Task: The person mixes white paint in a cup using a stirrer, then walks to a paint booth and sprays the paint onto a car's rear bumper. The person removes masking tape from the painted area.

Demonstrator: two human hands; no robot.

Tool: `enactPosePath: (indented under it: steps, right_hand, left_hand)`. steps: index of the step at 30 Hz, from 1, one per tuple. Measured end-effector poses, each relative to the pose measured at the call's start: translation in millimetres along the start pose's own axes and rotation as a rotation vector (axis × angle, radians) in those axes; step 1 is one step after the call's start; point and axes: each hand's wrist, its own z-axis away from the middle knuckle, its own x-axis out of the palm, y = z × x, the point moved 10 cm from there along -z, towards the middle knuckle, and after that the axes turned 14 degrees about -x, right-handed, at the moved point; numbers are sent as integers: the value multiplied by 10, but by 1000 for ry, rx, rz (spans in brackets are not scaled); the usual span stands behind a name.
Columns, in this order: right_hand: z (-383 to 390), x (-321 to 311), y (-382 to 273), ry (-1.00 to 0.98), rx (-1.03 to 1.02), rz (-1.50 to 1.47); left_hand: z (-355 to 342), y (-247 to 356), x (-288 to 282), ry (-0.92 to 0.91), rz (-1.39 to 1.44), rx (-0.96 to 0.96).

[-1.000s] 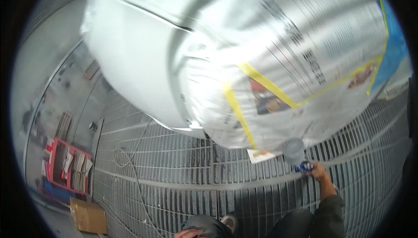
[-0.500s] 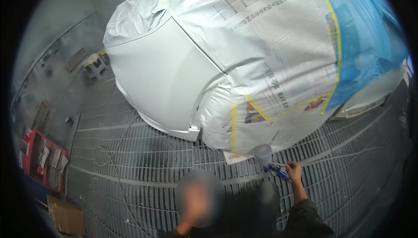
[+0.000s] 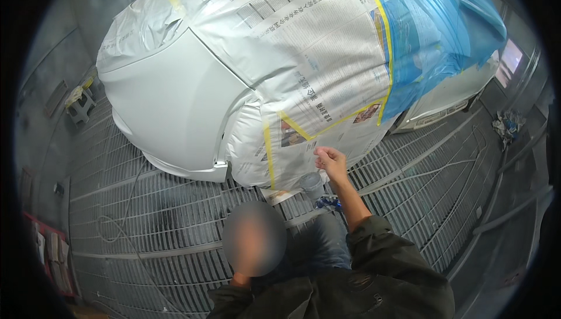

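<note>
My right hand (image 3: 331,163) reaches out in front of the newspaper masking (image 3: 327,73) on a car's side, its fingers curled and pinched together. Whatever they hold, if anything, is too small to make out. Below that hand, partly behind the forearm, is a spray gun (image 3: 329,203) with blue parts and a translucent grey cup (image 3: 311,185). It appears to stand low by the floor, apart from the hand. A round blur covers my left hand (image 3: 253,243), so its fingers cannot be read. Beyond both hands is the unmasked, smooth white body panel (image 3: 175,97).
Yellow tape edges the newspaper, and blue plastic sheeting (image 3: 432,33) wraps the car farther right. Slatted metal grating (image 3: 169,219) forms the floor, with a thin hose (image 3: 114,240) across it. A small stool (image 3: 80,107) stands far left; a red rack (image 3: 55,255) is at lower left.
The view has shifted, so the car sits farther left in it. My right hand has moved away from beside the spray gun, up toward the newspaper. The gun stays near the same floor spot.
</note>
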Motion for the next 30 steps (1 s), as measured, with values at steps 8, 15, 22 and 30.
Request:
enactPosePath:
  steps: [8,15,22,30]
  right_hand:
    - [-4,666,-673,-127,-233,49]
    - [216,545,-676,-241,-238,-10]
    - [418,164,-540,-188,-132,25]
    - [508,83,-349,-190,-80,9]
  left_hand:
    - [-380,630,-383,115,298,4]
    - [-1373,1750,-499,-261,1103,-326]
    - [-1474,2113,-410,-291,1402,-359]
    - [-1447,2196,-322,-270,1399,-320]
